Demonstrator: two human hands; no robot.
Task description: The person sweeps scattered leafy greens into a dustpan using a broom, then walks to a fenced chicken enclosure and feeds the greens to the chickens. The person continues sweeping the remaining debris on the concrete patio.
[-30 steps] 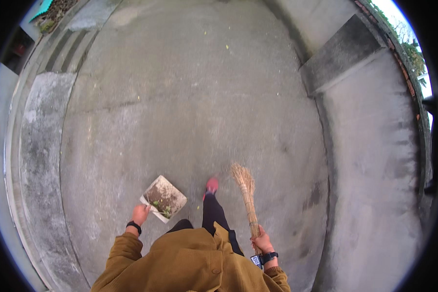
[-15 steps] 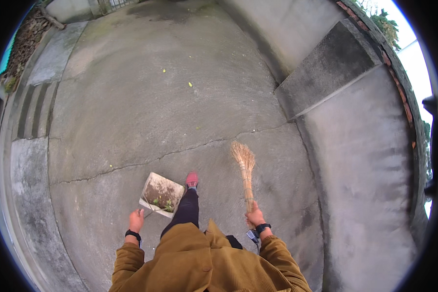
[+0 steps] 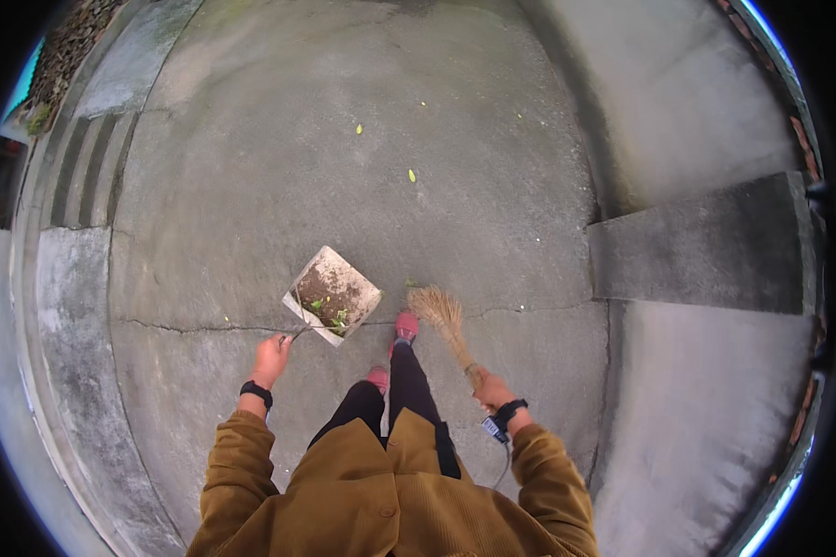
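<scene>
My left hand point(image 3: 271, 360) grips the thin handle of a worn, square dustpan point(image 3: 328, 278), which holds brown dirt and green leaf bits and sits out ahead of my feet, left of centre. My right hand point(image 3: 492, 392) is wrapped round the short handle of a straw broom point(image 3: 437, 316); its splayed bristles lie just right of my pink shoe point(image 3: 406, 325), angled toward the dustpan. A small green bit point(image 3: 411, 283) lies on the concrete by the bristle tips. Farther out are small yellow-green leaves point(image 3: 411, 175) on the ground.
A cracked concrete floor point(image 3: 279, 176) runs ahead. On the left are a raised ledge point(image 3: 71, 278), short steps point(image 3: 93, 172) and a debris pile point(image 3: 65, 51). On the right stands a plastered wall point(image 3: 697, 399) with a dark projecting block point(image 3: 701, 246) level with me.
The dustpan has moved forward, farther from my body. The broom's bristles have swung left toward it. The view has advanced over the floor crack, bringing the wall block alongside.
</scene>
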